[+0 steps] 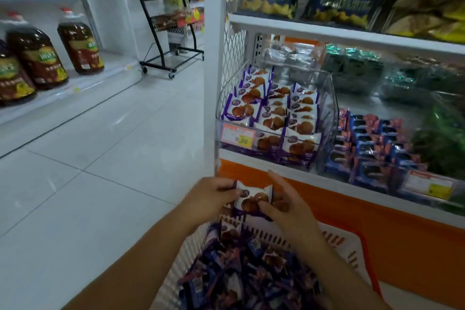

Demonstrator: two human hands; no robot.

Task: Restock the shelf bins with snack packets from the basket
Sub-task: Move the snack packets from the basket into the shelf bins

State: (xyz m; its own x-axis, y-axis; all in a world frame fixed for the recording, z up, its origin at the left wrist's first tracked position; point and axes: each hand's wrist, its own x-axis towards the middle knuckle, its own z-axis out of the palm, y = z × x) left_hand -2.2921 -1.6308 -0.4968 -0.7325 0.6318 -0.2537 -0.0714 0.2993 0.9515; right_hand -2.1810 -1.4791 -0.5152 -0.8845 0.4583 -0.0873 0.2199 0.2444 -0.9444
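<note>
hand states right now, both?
Left hand: grips the white-and-purple biscuit snack packet by its left edge.
Right hand: pinches the same packet's right side.

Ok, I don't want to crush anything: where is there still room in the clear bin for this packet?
The clear bin looks bare at its back right corner, between the rear cookie packets and its right wall; a narrow strip runs forward along that wall. The left side and front are packed tight. The top is open for a hand.

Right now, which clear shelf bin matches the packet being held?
The leftmost clear plastic bin: purple-and-white biscuit packets like the held packet; its neighbour bin holds blue-and-pink packets.
</note>
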